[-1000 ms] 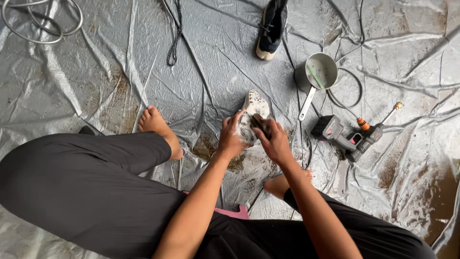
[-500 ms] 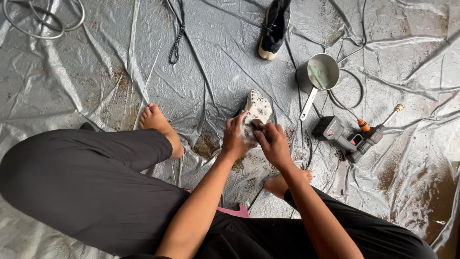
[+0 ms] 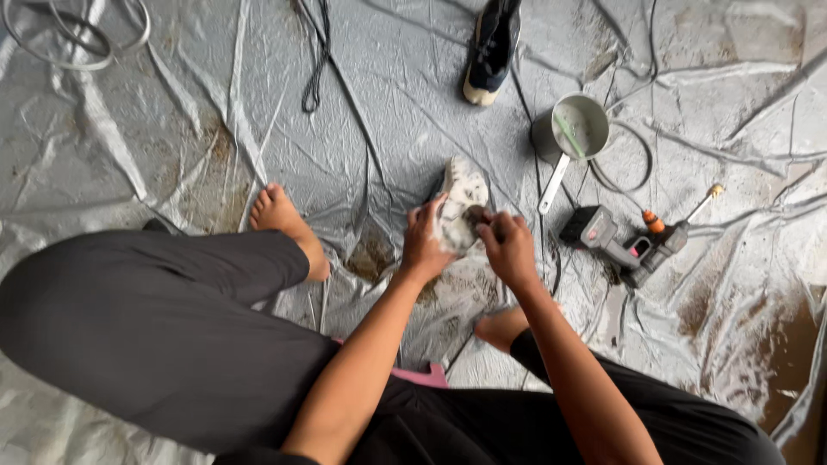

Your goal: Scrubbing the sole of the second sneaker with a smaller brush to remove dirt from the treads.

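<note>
A dirty white shoe [image 3: 461, 202] is held up near the middle of the scene, just above a grey plastic sheet [image 3: 172, 129] that covers the floor. The shoe is gripped from the left by the left hand [image 3: 426, 241], whose fingers are curled round its side. The right hand [image 3: 510, 248] is closed against the right side of the shoe; a small dark thing seems to be pinched in its fingers, but what it is cannot be told. Both hands are touching the shoe, and soapy foam is seen on it.

A bare foot [image 3: 289, 226] is rested on the sheet to the left of the hands, with a leg in dark trousers [image 3: 146, 327] stretched across the near left. Another foot [image 3: 502, 327] is tucked below the right forearm.

A dark shoe [image 3: 491, 47] with a pale sole is laid at the far edge, well apart from the hands. A metal pot [image 3: 573, 129] with a long handle is set to the right of the white shoe, and a green stick is seen inside it. A spray gun [image 3: 633, 245] is laid just right of the pot's handle. A black cord [image 3: 314, 60] is trailed across the far sheet, and a coiled hose [image 3: 77, 39] is seen at the far left corner. Muddy brown stains are spread on the sheet at the right.
</note>
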